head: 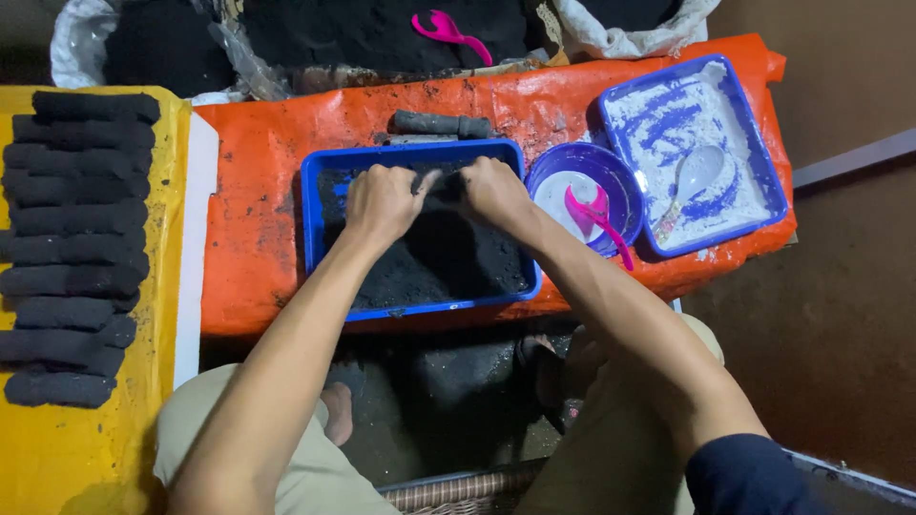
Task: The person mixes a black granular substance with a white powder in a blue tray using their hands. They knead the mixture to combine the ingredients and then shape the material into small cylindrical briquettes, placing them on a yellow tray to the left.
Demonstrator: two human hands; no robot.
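Both hands — left hand [382, 200], right hand [493, 191] — pinch a black lump [447, 186] between them, above the blue tray [315, 238].

A tray of dark powder [324, 205] sits at the middle of the covered surface [253, 219], with both hands [434, 195] inside it at its far end. Behind the tray lies a short rolled stick [441, 124]. Right of the tray stands a round bowl [572, 172] with a scoop [596, 215] in it, and right of that a second tray [754, 143] holding pale powder and a spoon [692, 181]. Far left, moulded rolls [72, 248] lie stacked in a column on a sheet [95, 458]. Sacks [372, 33] stand behind the surface, a second scoop [448, 30] on one.
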